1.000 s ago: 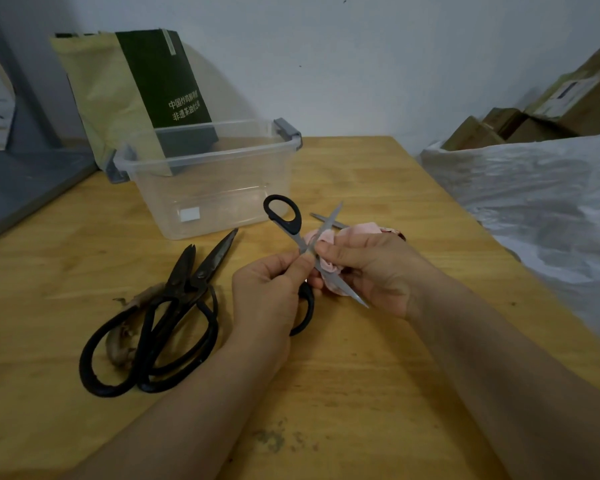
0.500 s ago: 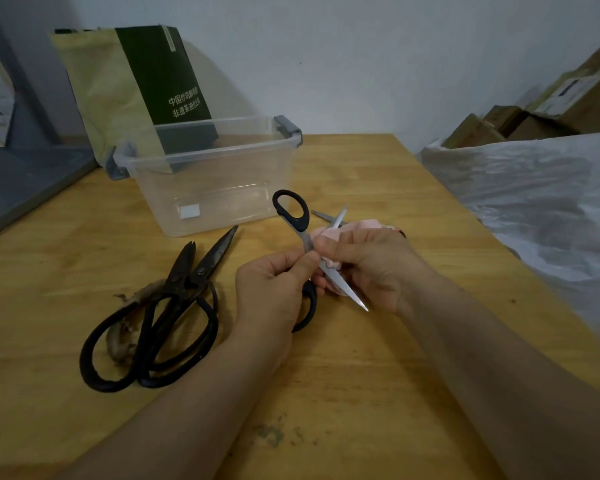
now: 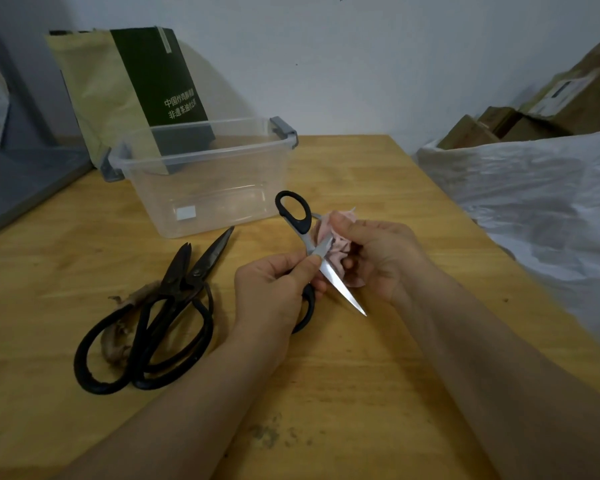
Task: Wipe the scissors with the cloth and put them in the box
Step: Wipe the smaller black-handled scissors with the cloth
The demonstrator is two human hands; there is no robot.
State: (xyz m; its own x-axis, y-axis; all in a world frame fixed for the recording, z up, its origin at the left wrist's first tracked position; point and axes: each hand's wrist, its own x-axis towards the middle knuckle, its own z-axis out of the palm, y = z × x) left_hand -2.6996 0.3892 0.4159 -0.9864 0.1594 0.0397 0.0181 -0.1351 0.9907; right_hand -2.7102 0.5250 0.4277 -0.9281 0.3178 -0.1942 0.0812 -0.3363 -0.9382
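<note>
Left hand (image 3: 274, 289) grips open scissors (image 3: 312, 251) at the pivot above the table (image 3: 361, 375); right hand (image 3: 378, 254), fingers curled, pinches pink cloth (image 3: 333, 244) on one blade.

I carry 1 wide-angle camera on my head; it looks forward and down onto the desk (image 3: 343, 393). My left grip (image 3: 274, 289) and right grip (image 3: 385, 258) sit close beneath it, mid-frame, the wall (image 3: 361, 64) beyond.
</note>
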